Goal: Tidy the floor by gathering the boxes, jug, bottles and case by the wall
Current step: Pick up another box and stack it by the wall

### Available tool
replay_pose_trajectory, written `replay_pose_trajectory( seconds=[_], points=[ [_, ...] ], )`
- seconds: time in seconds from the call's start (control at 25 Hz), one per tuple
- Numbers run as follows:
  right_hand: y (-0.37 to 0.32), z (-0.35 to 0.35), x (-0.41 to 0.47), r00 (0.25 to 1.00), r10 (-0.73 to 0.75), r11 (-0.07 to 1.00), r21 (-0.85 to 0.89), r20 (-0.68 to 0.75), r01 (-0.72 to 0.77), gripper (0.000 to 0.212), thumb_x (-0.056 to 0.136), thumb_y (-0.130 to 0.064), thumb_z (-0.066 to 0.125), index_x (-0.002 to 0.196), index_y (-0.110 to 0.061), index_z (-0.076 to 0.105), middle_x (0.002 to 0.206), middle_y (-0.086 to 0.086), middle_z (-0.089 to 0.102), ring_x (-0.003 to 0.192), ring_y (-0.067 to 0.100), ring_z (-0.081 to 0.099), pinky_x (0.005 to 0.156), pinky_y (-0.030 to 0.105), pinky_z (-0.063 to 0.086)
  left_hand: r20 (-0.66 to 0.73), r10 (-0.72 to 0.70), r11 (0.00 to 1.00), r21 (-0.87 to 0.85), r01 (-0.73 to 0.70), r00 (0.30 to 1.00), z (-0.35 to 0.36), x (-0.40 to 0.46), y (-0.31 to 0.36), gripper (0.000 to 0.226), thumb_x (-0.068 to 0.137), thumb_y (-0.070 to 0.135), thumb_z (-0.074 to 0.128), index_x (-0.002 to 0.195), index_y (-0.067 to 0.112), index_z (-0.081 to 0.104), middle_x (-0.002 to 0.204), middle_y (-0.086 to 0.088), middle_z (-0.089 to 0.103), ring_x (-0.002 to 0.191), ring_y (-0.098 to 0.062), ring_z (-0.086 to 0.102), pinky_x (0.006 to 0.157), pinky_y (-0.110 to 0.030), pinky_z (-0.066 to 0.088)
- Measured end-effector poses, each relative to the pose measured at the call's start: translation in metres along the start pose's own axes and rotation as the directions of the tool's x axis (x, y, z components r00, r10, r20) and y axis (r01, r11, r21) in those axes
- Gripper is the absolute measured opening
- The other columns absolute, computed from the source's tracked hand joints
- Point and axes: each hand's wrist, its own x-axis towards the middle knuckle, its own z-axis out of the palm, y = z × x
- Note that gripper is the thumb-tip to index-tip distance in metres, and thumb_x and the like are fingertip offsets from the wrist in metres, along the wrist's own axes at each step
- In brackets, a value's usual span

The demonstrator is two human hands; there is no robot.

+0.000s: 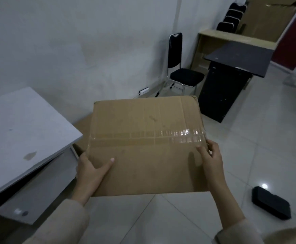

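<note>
Left hand [90, 169]: at the left edge of the cardboard box [146, 145], thumb laid flat on the top face and pointing right, remaining fingers hidden round the side; it grips the box. Forearm in a beige sleeve [64, 224], rising from the lower left.

Right hand [209, 156]: at the right edge, thumb on the top face, fingers curled over the side near the taped seam; it grips the box. Forearm bare to mid-length, beige cuff at lower right.
</note>
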Motion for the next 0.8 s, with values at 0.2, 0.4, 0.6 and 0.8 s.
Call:
replay_pose_trajectory(
  seconds=[0.2,0.4,0.6,0.8],
  points=[
    [-0.01,0.048,0.09,0.997,-0.054,0.999,-0.004,0.051,0.054,0.048,0.083,-0.038,0.054,0.128,-0.025,0.043,0.123,-0.004,0.05,0.112,0.017,0.048,0.085,0.036,0.038,-0.072,-0.006,0.998,-0.057,0.002,0.997,0.02,0.063,0.034,0.116,0.037,0.073,0.072,0.132,0.016,0.036,0.134,-0.008,0.048,0.12,-0.03,0.051,0.101,-0.053,0.043],
    [-0.031,0.108,0.186,0.994,-0.061,0.998,-0.019,0.087,0.063,0.039,0.091,-0.026,0.051,0.129,-0.021,0.043,0.118,-0.005,0.046,0.11,0.015,0.044,0.085,0.034,0.033,-0.105,-0.011,0.998,-0.07,0.004,0.994,0.039,0.164,0.055,0.105,0.052,0.056,0.077,0.136,0.012,0.03,0.137,-0.012,0.045,0.125,-0.034,0.045,0.105,-0.051,0.037],
    [-0.057,0.182,0.276,0.986,-0.058,0.995,-0.065,0.154,0.069,0.051,0.082,-0.038,0.051,0.13,-0.022,0.042,0.118,-0.005,0.046,0.109,0.015,0.045,0.085,0.034,0.035,-0.144,-0.092,0.991,-0.107,0.077,0.985,0.044,0.263,0.076,0.093,0.061,0.046,0.079,0.135,0.011,0.033,0.136,-0.013,0.048,0.125,-0.032,0.046,0.107,-0.05,0.036],
    [-0.067,0.257,0.336,0.962,-0.066,0.987,-0.124,0.265,0.102,0.053,0.083,-0.034,0.052,0.133,-0.02,0.04,0.127,0.0,0.047,0.113,0.02,0.047,0.086,0.035,0.037,-0.233,-0.184,0.982,-0.077,0.17,0.955,0.036,0.331,0.067,0.103,0.044,0.069,0.074,0.128,0.019,0.042,0.126,-0.007,0.056,0.117,-0.031,0.053,0.1,-0.051,0.044]
  ],
)
